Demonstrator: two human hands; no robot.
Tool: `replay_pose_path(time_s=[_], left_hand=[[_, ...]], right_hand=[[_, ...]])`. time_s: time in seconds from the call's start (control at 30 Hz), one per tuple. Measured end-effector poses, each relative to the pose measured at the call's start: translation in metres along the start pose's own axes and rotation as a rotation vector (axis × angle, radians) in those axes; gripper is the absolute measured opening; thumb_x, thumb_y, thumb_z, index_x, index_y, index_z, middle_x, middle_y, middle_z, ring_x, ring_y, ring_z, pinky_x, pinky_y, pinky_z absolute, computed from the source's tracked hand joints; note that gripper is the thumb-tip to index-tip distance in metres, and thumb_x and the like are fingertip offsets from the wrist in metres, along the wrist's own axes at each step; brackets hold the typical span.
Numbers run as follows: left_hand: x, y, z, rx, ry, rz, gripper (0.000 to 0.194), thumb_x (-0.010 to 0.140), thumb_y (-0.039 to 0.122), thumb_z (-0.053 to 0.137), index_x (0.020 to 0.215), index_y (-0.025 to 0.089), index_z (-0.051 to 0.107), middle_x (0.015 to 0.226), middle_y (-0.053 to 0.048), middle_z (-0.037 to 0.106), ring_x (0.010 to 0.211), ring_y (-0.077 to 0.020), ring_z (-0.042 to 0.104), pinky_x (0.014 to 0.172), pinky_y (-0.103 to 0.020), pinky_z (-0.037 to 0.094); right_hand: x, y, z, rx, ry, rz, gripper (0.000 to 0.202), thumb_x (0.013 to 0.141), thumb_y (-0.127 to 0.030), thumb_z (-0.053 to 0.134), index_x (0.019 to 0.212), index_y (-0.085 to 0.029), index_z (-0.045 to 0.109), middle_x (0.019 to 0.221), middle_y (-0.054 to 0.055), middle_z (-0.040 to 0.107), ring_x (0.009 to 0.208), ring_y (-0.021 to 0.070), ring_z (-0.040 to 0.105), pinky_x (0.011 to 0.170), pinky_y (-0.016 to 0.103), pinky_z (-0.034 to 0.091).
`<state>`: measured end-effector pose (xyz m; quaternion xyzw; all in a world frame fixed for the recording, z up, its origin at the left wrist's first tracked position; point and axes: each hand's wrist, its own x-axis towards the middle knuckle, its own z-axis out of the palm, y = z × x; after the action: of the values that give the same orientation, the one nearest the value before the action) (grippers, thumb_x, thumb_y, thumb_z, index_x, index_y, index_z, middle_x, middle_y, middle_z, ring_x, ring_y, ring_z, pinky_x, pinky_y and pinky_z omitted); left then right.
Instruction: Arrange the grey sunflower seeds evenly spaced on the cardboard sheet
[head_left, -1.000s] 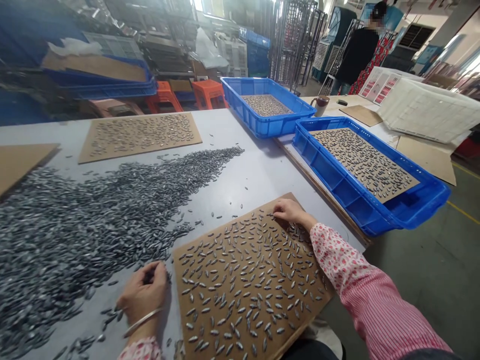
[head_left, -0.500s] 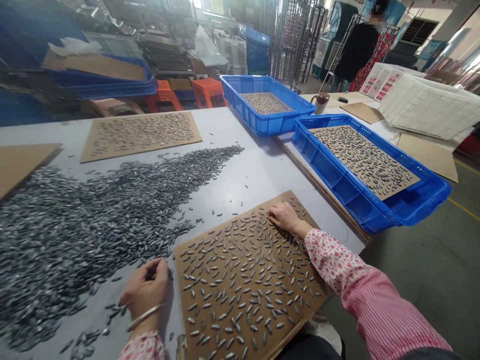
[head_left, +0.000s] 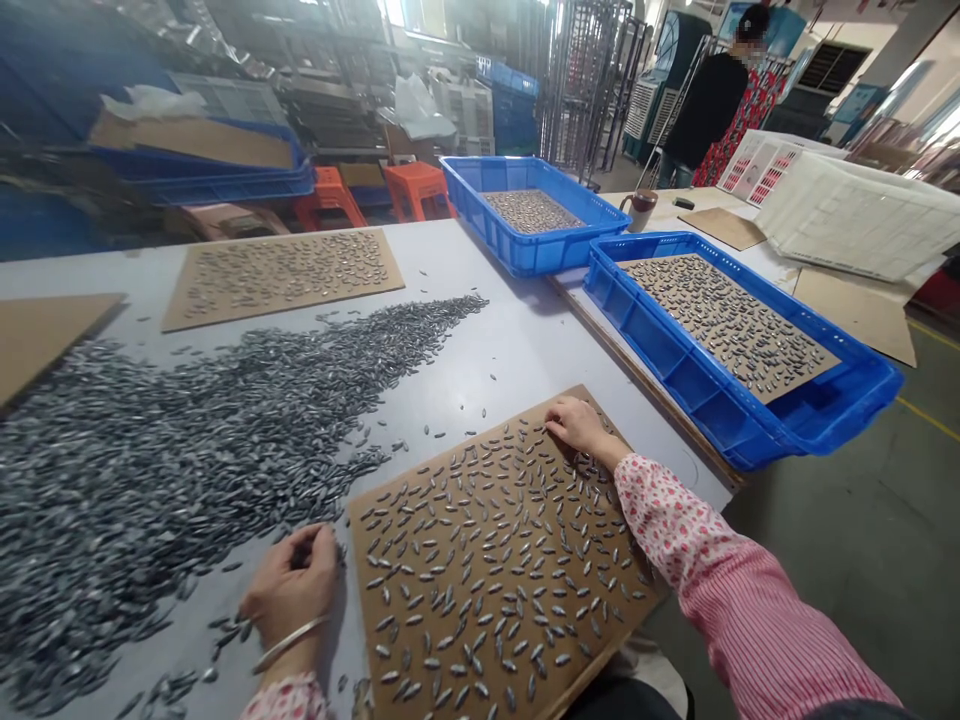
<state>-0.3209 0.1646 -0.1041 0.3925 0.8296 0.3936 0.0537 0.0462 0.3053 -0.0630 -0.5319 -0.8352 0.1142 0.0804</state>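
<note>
My right hand point(head_left: 576, 425) rests over the far right part of a brown cardboard sheet point(head_left: 358, 600). Its fingers are pinched together at the surface, and what they hold, if anything, is hidden. Small grey spindle-shaped metal pieces point(head_left: 480, 690) lie spaced out across this sheet. Left of the sheet, my left hand point(head_left: 289, 585), with a bangle on the wrist, is curled on the table by the edge of a large heap of the same pieces point(head_left: 187, 450). Something dark shows in the hollow between its thumb and fingers, too unclear to name.
Two blue trays point(head_left: 697, 385) point(head_left: 517, 262) at the right hold cardboard sheets with pieces on them. Another covered sheet point(head_left: 285, 275) lies behind the heap. A mug point(head_left: 639, 210), a white crate point(head_left: 862, 215) and a person point(head_left: 709, 110) are farther back. Orange stools point(head_left: 416, 190) stand beyond the table.
My right hand has shifted slightly right over the sheet, still pinched. My left hand stays curled in almost the same spot. The person at the back has moved slightly.
</note>
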Motion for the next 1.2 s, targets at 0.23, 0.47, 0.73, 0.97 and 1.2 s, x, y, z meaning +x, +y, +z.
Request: replay_pose_path(time_s=[0.23, 0.47, 0.73, 0.97, 1.2], left_hand=[[0.001, -0.006, 0.001, 0.007, -0.011, 0.021, 0.030, 0.070, 0.043, 0.051, 0.081, 0.018, 0.064, 0.072, -0.003, 0.058, 0.067, -0.0176, 0.053, 0.074, -0.033, 0.046], [0.002, -0.012, 0.005, 0.006, 0.002, 0.018, 0.031, 0.070, 0.043, 0.052, 0.082, 0.017, 0.065, 0.072, -0.003, 0.058, 0.066, -0.0172, 0.054, 0.073, -0.032, 0.046], [0.002, -0.009, 0.004, 0.019, 0.010, 0.018, 0.032, 0.070, 0.043, 0.052, 0.083, 0.017, 0.066, 0.073, -0.003, 0.059, 0.068, -0.0170, 0.054, 0.074, -0.032, 0.046], [0.001, -0.008, 0.004, 0.021, -0.004, 0.019, 0.033, 0.070, 0.042, 0.052, 0.084, 0.015, 0.067, 0.073, -0.003, 0.061, 0.067, -0.0157, 0.054, 0.073, -0.030, 0.047], [0.003, -0.012, 0.005, 0.031, -0.010, 0.024, 0.035, 0.068, 0.043, 0.051, 0.083, 0.016, 0.067, 0.073, -0.002, 0.060, 0.067, -0.0153, 0.055, 0.072, -0.028, 0.046]], right_hand=[[0.003, 0.006, 0.006, -0.066, -0.071, -0.051, 0.015, 0.087, -0.031, 0.057, 0.088, -0.020, 0.068, 0.092, 0.005, 0.063, 0.088, 0.0166, 0.054, 0.072, 0.026, 0.035], [0.002, 0.002, 0.016, -0.022, -0.040, -0.067, 0.016, 0.087, -0.032, 0.057, 0.085, -0.020, 0.068, 0.088, 0.004, 0.063, 0.084, 0.0153, 0.055, 0.071, 0.026, 0.035], [0.022, -0.020, 0.019, -0.058, -0.058, -0.032, 0.019, 0.087, -0.033, 0.055, 0.086, -0.020, 0.069, 0.091, 0.005, 0.062, 0.083, 0.0158, 0.056, 0.069, 0.025, 0.037], [0.026, -0.036, 0.002, -0.069, -0.087, -0.018, 0.020, 0.087, -0.028, 0.053, 0.084, -0.018, 0.069, 0.088, 0.007, 0.063, 0.082, 0.0164, 0.055, 0.069, 0.025, 0.039], [0.012, 0.003, -0.026, 0.105, -0.017, 0.166, 0.014, 0.085, -0.025, 0.056, 0.086, -0.020, 0.069, 0.091, 0.004, 0.063, 0.086, 0.0148, 0.055, 0.071, 0.023, 0.039]])
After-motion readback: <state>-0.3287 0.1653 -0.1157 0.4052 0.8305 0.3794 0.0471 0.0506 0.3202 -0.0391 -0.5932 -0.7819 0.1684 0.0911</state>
